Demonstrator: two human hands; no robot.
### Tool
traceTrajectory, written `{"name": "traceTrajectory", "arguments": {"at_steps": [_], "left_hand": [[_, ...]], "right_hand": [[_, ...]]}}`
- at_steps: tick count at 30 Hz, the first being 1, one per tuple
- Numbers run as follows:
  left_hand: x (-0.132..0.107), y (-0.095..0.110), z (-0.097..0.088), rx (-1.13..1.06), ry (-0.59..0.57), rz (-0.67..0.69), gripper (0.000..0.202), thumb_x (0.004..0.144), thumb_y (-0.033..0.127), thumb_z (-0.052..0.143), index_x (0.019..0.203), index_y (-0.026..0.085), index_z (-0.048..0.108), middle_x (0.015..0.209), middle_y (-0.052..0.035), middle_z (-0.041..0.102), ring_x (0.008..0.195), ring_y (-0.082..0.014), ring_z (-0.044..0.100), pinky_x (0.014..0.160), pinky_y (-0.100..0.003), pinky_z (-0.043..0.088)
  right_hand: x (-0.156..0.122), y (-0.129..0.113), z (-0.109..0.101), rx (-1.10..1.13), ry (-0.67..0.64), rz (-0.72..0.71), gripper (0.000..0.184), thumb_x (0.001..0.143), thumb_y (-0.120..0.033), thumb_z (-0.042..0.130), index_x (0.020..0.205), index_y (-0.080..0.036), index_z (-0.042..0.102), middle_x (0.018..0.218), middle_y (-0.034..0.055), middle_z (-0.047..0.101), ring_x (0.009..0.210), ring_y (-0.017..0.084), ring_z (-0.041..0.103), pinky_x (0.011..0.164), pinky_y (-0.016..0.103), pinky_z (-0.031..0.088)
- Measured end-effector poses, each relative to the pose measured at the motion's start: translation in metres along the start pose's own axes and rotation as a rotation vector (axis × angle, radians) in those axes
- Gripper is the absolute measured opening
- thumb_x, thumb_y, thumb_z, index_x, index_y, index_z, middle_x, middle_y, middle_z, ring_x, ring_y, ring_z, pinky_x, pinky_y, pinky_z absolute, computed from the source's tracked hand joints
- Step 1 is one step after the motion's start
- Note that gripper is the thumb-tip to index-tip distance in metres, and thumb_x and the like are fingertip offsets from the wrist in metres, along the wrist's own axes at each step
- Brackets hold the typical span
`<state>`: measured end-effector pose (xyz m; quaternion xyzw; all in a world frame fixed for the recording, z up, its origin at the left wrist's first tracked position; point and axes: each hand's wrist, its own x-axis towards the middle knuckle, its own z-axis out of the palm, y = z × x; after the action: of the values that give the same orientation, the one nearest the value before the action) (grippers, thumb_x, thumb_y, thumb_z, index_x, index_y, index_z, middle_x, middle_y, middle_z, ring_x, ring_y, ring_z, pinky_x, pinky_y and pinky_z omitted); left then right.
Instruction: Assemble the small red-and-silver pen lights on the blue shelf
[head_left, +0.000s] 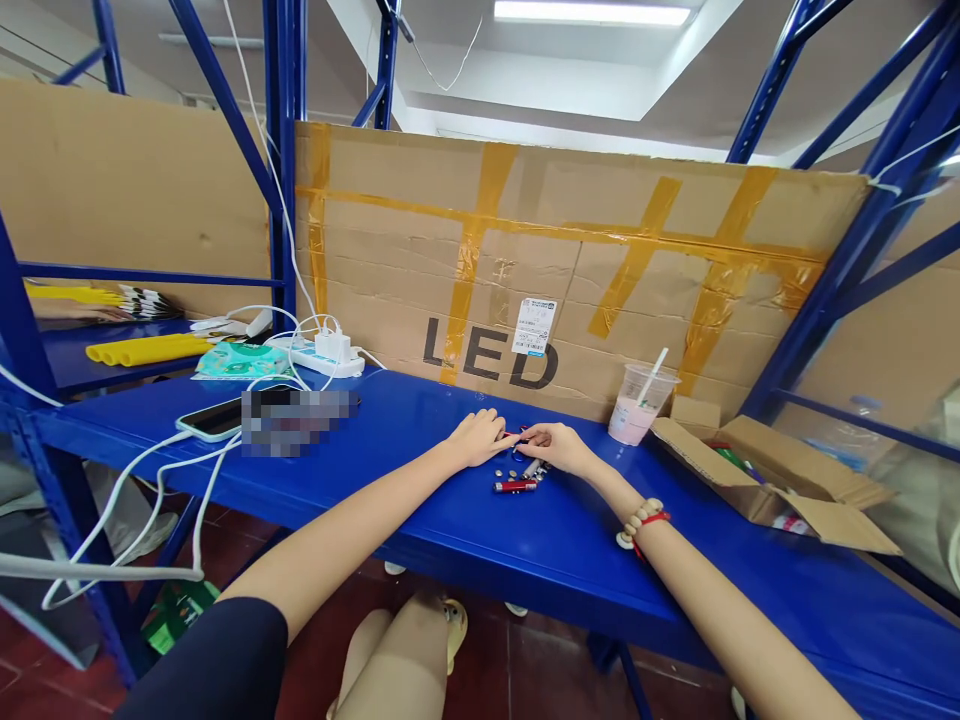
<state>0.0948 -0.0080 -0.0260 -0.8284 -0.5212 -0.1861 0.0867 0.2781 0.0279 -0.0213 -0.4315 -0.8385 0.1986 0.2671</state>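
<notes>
Both of my hands rest on the blue shelf top (465, 520), meeting in front of the cardboard wall. My left hand (480, 437) and my right hand (556, 444) are closed in a pinch on a small red item (513, 435) held between them; it is too small to name. Just below the hands lie a small red flashlight (514, 486), several button batteries (504, 467) and small metal parts (534, 468). A bead bracelet with a red cord (642, 520) is on my right wrist.
A taped cardboard sheet marked LED (570, 260) backs the shelf. A plastic cup of pink drink with a straw (639, 403) and an open cardboard box (780, 475) stand to the right. A phone (214, 418), power strip with charger (324, 354) and white cables lie left.
</notes>
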Motion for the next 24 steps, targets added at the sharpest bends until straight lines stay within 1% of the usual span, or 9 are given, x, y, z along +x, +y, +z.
{"name": "traceTrajectory", "arguments": {"at_steps": [3,5,8,11,13,17,20,22,24], "left_hand": [[-0.002,0.002,-0.003,-0.048,0.027,0.013,0.037,0.092,0.044,0.030,0.089,0.016,0.053,0.094,-0.0058,0.056,0.091,-0.0202,0.051,0.080,-0.033,0.038],[-0.004,0.004,-0.006,-0.077,0.053,0.022,0.034,0.093,0.044,0.028,0.095,0.017,0.050,0.098,-0.0039,0.056,0.093,-0.0184,0.050,0.082,-0.031,0.037],[-0.006,0.007,-0.009,-0.153,0.125,0.063,0.030,0.093,0.042,0.029,0.100,0.020,0.048,0.104,-0.0023,0.055,0.097,-0.0172,0.049,0.083,-0.031,0.036],[-0.007,0.008,-0.008,-0.199,0.184,0.131,0.029,0.092,0.042,0.033,0.101,0.019,0.049,0.100,-0.0031,0.056,0.093,-0.0178,0.050,0.081,-0.031,0.036],[-0.005,0.007,-0.008,-0.196,0.186,0.153,0.028,0.092,0.041,0.035,0.097,0.018,0.050,0.097,-0.0039,0.057,0.091,-0.0179,0.051,0.080,-0.030,0.037],[-0.002,0.002,-0.008,-0.178,0.181,0.132,0.024,0.092,0.035,0.038,0.088,0.016,0.053,0.095,-0.0052,0.058,0.092,-0.0186,0.052,0.080,-0.030,0.038],[-0.001,-0.001,-0.011,-0.178,0.190,0.115,0.022,0.091,0.031,0.042,0.084,0.016,0.056,0.091,-0.0043,0.058,0.090,-0.0185,0.052,0.079,-0.030,0.038],[-0.001,-0.001,-0.012,-0.197,0.208,0.098,0.020,0.091,0.027,0.042,0.085,0.016,0.057,0.089,-0.0034,0.058,0.089,-0.0172,0.053,0.079,-0.028,0.039],[-0.002,0.000,-0.013,-0.228,0.236,0.074,0.022,0.092,0.026,0.039,0.085,0.016,0.058,0.088,-0.0026,0.057,0.087,-0.0151,0.053,0.078,-0.026,0.039]], "right_hand": [[0.000,0.000,0.000,0.108,0.069,0.023,0.021,0.062,-0.031,0.070,0.078,-0.017,0.067,0.062,0.0011,0.069,0.058,0.015,0.064,0.052,0.023,0.047],[0.001,-0.002,-0.001,0.180,0.138,0.023,0.028,0.061,-0.033,0.071,0.083,-0.017,0.065,0.063,0.0016,0.069,0.060,0.015,0.064,0.055,0.023,0.049],[0.003,-0.005,-0.002,0.279,0.236,0.007,0.040,0.062,-0.041,0.070,0.092,-0.016,0.061,0.069,0.0033,0.070,0.063,0.015,0.065,0.061,0.025,0.051],[0.005,-0.010,0.001,0.363,0.288,-0.010,0.048,0.060,-0.049,0.070,0.093,-0.015,0.059,0.072,0.0054,0.070,0.063,0.016,0.065,0.063,0.027,0.052],[0.005,-0.013,0.005,0.421,0.291,-0.019,0.053,0.059,-0.052,0.070,0.093,-0.014,0.059,0.074,0.0062,0.070,0.064,0.016,0.065,0.064,0.029,0.052],[0.005,-0.021,0.014,0.515,0.266,-0.027,0.057,0.057,-0.055,0.070,0.095,-0.014,0.059,0.074,0.0069,0.070,0.064,0.017,0.065,0.062,0.030,0.053],[0.006,-0.026,0.017,0.541,0.254,-0.042,0.055,0.056,-0.055,0.070,0.091,-0.015,0.060,0.075,0.0068,0.069,0.066,0.017,0.064,0.063,0.030,0.053],[0.006,-0.028,0.019,0.544,0.241,-0.058,0.052,0.055,-0.055,0.070,0.089,-0.015,0.062,0.077,0.0067,0.069,0.069,0.017,0.064,0.065,0.030,0.052],[0.005,-0.029,0.020,0.539,0.218,-0.076,0.050,0.054,-0.053,0.071,0.086,-0.016,0.064,0.078,0.0057,0.069,0.069,0.016,0.063,0.066,0.030,0.051]]}}
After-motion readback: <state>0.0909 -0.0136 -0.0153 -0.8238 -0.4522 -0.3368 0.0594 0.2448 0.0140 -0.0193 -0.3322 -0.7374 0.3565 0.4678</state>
